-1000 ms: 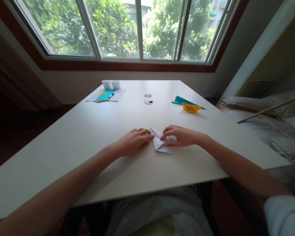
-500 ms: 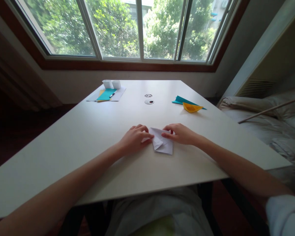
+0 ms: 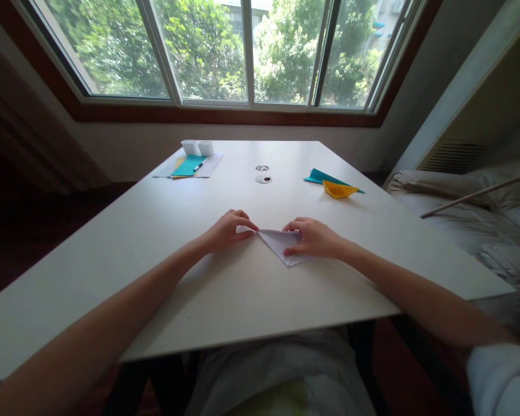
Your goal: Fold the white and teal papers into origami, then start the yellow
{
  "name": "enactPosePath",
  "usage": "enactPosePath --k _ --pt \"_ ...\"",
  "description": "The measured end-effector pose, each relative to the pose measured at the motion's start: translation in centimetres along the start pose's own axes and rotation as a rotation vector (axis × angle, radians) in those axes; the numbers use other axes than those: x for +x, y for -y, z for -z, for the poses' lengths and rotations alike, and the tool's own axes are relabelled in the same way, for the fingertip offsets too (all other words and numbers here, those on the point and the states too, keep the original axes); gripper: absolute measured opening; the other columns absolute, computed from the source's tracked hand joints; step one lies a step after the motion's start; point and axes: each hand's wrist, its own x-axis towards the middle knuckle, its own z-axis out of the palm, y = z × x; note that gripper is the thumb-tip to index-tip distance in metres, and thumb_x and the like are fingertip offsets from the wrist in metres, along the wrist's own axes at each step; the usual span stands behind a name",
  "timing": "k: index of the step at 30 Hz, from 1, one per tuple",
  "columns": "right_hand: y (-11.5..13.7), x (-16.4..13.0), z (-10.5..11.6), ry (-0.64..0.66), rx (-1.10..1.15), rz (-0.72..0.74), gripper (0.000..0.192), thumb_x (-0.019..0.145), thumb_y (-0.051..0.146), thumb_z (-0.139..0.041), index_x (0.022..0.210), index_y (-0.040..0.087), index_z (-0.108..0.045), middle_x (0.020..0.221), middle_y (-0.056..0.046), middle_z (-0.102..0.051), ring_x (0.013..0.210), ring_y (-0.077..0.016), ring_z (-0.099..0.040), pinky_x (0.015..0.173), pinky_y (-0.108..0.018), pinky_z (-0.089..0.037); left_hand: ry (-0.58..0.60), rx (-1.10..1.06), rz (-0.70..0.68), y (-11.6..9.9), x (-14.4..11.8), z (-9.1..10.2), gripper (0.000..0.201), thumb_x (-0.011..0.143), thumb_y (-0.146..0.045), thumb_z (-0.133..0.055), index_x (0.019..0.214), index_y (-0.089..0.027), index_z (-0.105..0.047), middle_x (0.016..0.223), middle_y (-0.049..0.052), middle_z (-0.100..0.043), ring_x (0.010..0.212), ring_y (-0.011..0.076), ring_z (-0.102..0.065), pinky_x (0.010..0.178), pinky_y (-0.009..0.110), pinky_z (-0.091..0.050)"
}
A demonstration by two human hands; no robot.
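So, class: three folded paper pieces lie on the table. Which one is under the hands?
The white folded paper, a flat triangle pressed by both hands; the teal piece and the yellow piece lie untouched farther back on the right.

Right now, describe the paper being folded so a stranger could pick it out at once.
Start at the big white table under the window. Near its front edge the left hand and right hand press a white paper flat. It is folded to a downward-pointing triangle, and it is the only white folded piece, unlike the teal and yellow folded papers at the far right.
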Motion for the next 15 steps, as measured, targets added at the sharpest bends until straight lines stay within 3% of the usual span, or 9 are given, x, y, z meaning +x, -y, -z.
enactPosePath --k 15 --pt "-0.43 0.17 -0.27 -0.01 0.029 0.049 0.046 0.064 0.052 -0.067 0.102 0.025 -0.062 0.1 -0.005 -0.06 0.085 -0.0188 -0.057 0.071 -0.028 -0.043 0.002 0.026 -0.013 0.26 0.36 -0.54 0.016 0.077 -0.033 -0.058 0.078 -0.021 -0.068 0.089 0.005 -0.061 0.093 0.0207 -0.05 0.085 0.034 -0.037"
